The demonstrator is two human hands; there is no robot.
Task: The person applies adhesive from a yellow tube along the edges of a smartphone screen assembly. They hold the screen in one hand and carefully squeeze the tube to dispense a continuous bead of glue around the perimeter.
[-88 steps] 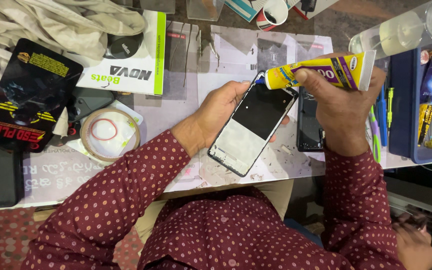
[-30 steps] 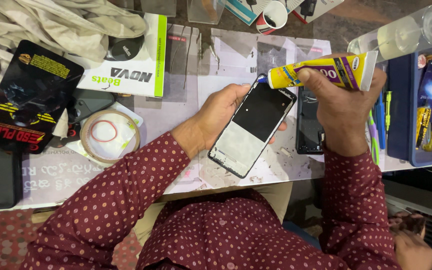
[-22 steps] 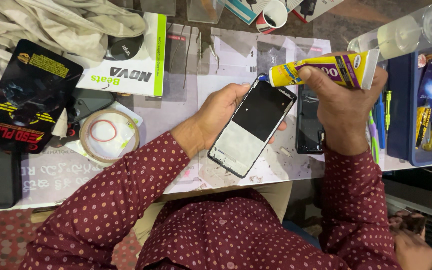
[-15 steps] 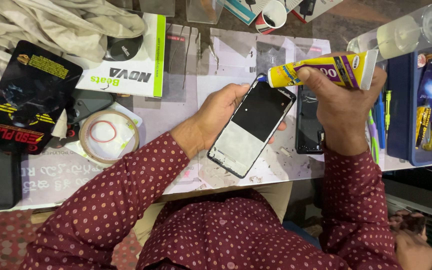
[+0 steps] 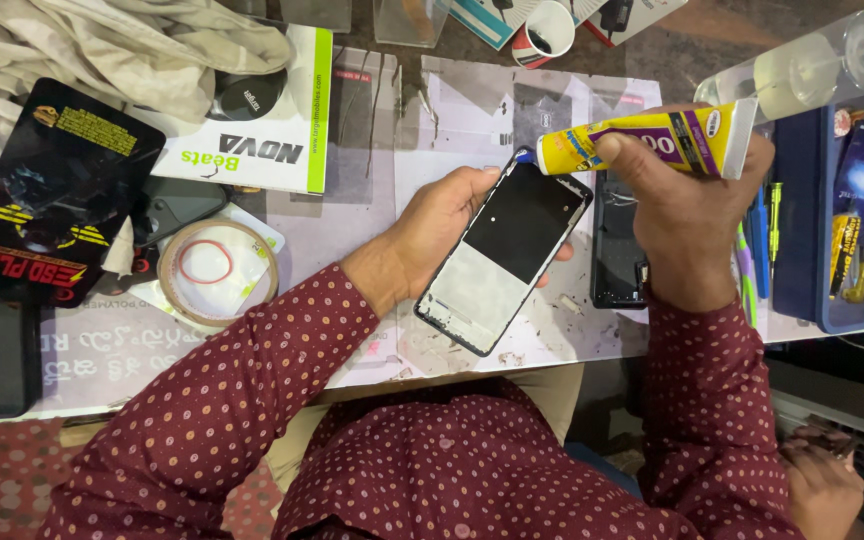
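At the worktable's left edge a black glossy packet with yellow and red print [image 5: 47, 190] lies partly under a crumpled beige cloth [image 5: 102, 45], which is cut off by the frame. Beside them sit a roll of clear tape [image 5: 217, 270] and a white box with a green stripe [image 5: 252, 135]. Near the front edge, over the paper-covered table [image 5: 372, 200], the left hand [image 5: 442, 225] cradles a black rectangular phone frame [image 5: 507, 255] from beneath; its fingers are mostly hidden, curled around the frame's edges. The right hand [image 5: 682, 215] is clamped on a yellow glue tube with a purple label [image 5: 642, 145], its blue nozzle touching the frame's far corner. This hand partly covers a dark phone part [image 5: 617, 255]. Open room is scant: a clear plastic bottle [image 5: 802, 65] and a blue tray of tools [image 5: 842, 200] crowd the right edge.
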